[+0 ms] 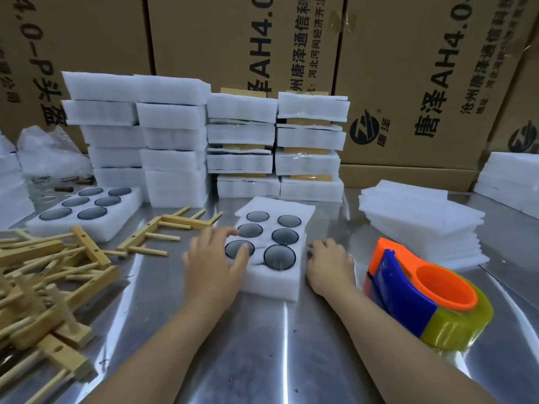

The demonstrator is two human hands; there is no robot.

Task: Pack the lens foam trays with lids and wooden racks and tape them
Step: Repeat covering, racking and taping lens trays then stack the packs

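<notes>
With left hand (214,263) spread flat on the white foam tray of six dark round lenses (271,287) and right hand (328,265) loosely bent against its 3 o'clock side, gripping nothing, steadying it mid table (262,345), probably for a lid from the stack of thin white foam sheets (420,225) at 2 o'clock.

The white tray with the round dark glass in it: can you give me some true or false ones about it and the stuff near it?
1. The foam tray between the hands holds six dark lenses. True.
2. The tape dispenser is all green. False: it is orange and blue with yellowish tape, and it lies beside the right hand.
3. A lid covers that tray. False: its lenses are bare, and the thin foam lids lie stacked to the right.
4. Wooden racks are piled on the left. True.
5. The left hand lies on top of the tray. True.
</notes>
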